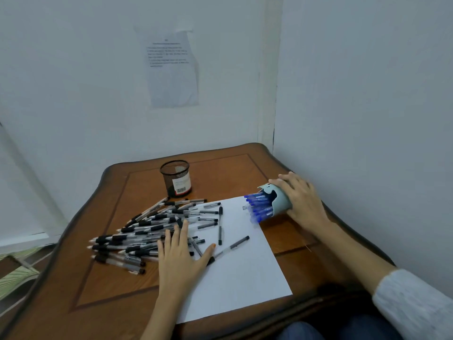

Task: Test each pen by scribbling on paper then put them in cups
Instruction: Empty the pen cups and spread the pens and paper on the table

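Sleeve (416, 305) at 5 o'clock leads to the right hand (304, 204), curled round a tipped cup (282, 204) at 2 o'clock, blue pens (258, 207) poking over the paper (245, 273). Left hand (180, 256) lies spread on black pens (137, 239) at 9 o'clock. Tipped further, blue pens may roll off the table (110, 278).

Glossy wooden table (220, 168), black mesh cup (175, 178)

My left hand (181, 256) flat, palm down, fingers (183, 231) straight and spread, my right hand (302, 202) farther forward, fingers curled over a tipped pale green cup (283, 204)
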